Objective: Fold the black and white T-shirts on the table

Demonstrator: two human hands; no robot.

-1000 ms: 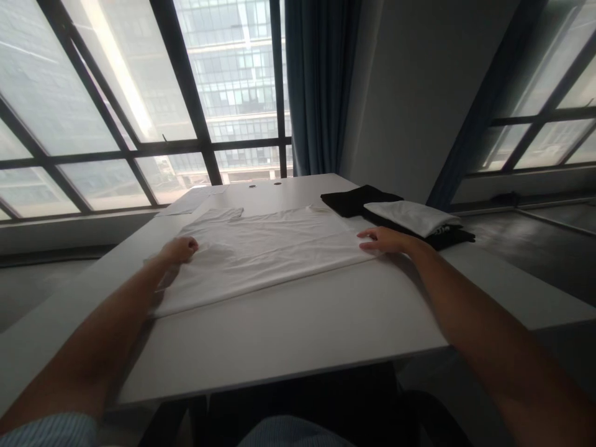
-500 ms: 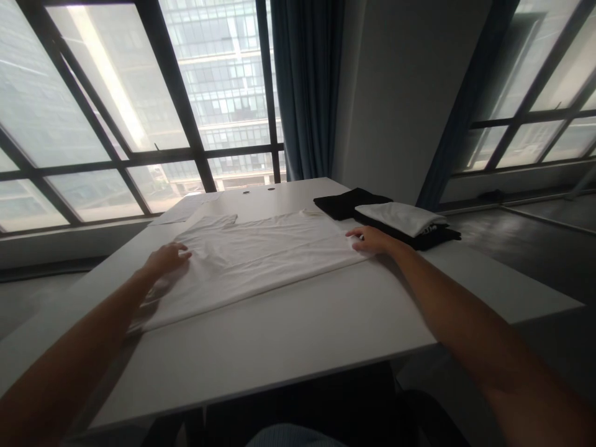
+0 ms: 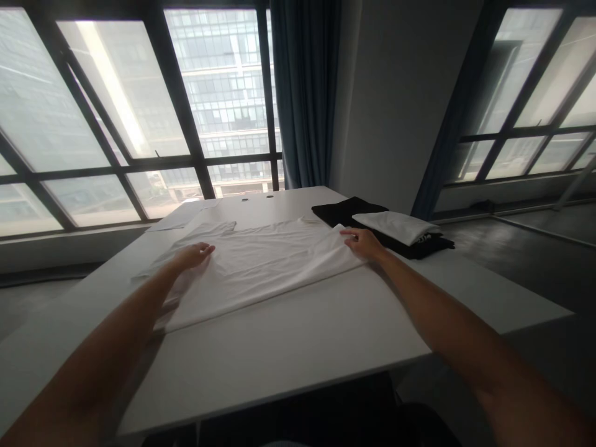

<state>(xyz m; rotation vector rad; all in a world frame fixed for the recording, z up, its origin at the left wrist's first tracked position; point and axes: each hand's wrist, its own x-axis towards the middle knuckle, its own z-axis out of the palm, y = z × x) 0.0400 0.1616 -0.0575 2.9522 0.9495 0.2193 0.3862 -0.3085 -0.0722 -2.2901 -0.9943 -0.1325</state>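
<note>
A white T-shirt (image 3: 270,261) lies spread across the table in front of me, wrinkled, its long near edge running up toward the right. My left hand (image 3: 194,256) pinches the cloth on the left side, and the fabric is drawn up beneath the fingers. On the right side my right hand (image 3: 362,243) grips the shirt between thumb and fingers, lifting a small peak of cloth there. Part of a sleeve lies flat beyond my left hand.
Just past my right hand sit folded black garments (image 3: 349,210) with a folded white garment (image 3: 400,227) on top. The white table (image 3: 288,347) ends at a near edge before me. Windows, a blue curtain (image 3: 305,93) and a pillar stand behind it.
My left hand has moved right and inward, pulling the shirt's left side along and bunching it. My right hand has raised the cloth slightly. The view has tilted up a little.
</note>
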